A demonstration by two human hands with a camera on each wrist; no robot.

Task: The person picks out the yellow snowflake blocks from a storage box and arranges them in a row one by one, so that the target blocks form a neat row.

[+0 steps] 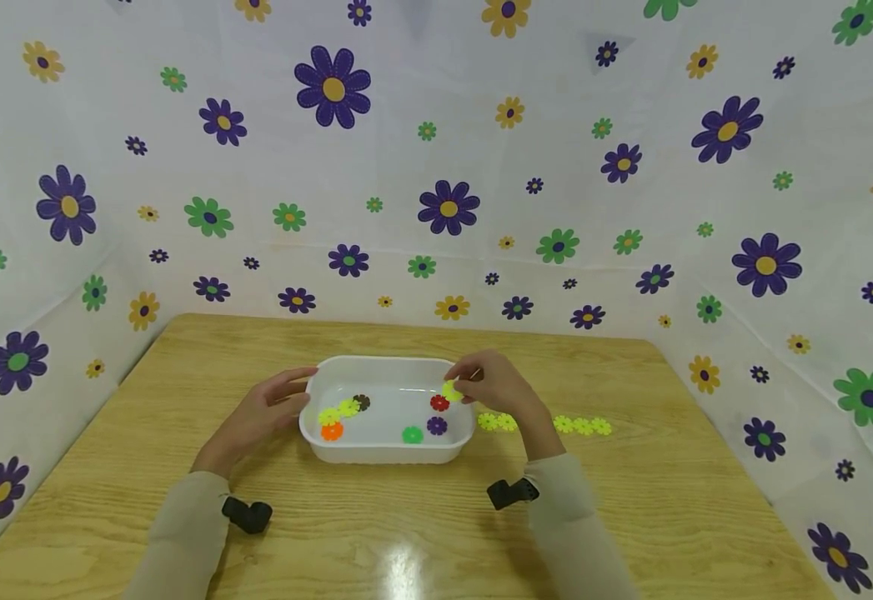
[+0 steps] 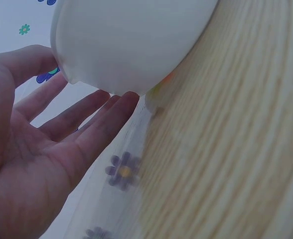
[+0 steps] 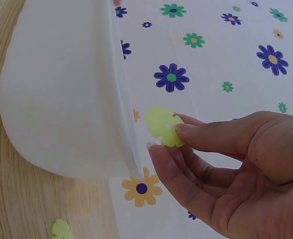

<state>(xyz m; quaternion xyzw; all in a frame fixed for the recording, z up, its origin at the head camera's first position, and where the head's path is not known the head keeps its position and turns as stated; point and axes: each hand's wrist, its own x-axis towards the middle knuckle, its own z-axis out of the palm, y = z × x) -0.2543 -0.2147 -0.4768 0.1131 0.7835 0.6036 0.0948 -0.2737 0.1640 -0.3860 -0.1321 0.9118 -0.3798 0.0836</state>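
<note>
A white plastic basin [image 1: 387, 454] stands on the table, with several flower-shaped plastic discs inside. My left hand [image 1: 263, 410] is at its left end; in the left wrist view the loosely extended fingertips touch the basin's wall [image 2: 131, 45]. Over the basin's right rim, my right hand [image 1: 498, 387] pinches a yellow flower-shaped disc [image 3: 161, 122] between thumb and fingers. Inside lie a red disc [image 1: 439, 402], a purple disc [image 1: 437, 426] and a green disc [image 1: 412, 435] toward the right. At the left are an orange disc [image 1: 332, 432], a brown disc [image 1: 362, 402] and yellow discs [image 1: 349, 408].
Several yellow discs [image 1: 583, 426] lie in a line on the wooden table [image 1: 391, 517] right of the basin, partly hidden by my right forearm. A flower-printed white cloth [image 1: 391, 167] hangs behind the table and along both sides.
</note>
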